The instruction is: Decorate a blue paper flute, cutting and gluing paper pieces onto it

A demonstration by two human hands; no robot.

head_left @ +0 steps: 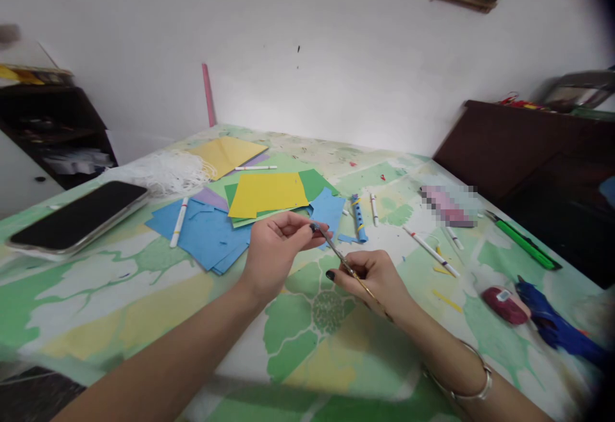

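Observation:
My left hand [283,239] is pinched closed in the middle of the view, above the tablecloth. Whatever small thing lies between its fingertips is too hidden to name. My right hand [377,284], just to the right, grips a slim silver-and-gold tool [353,272] slanting up to the left. The tool's silver end reaches the left fingertips; its exact kind is unclear. Beyond my hands lie a yellow sheet [269,193], blue paper sheets [211,230], a torn blue piece [327,209] and a blue paper roll [358,218] with dark dots and yellow bands.
A phone [79,217] lies left, near white string [168,172]. White markers [179,222] are scattered about. To the right are a green cutter [526,243], a maroon bundle [505,305], a blue object [552,323] and a pink item [446,206]. A wall stands behind the table.

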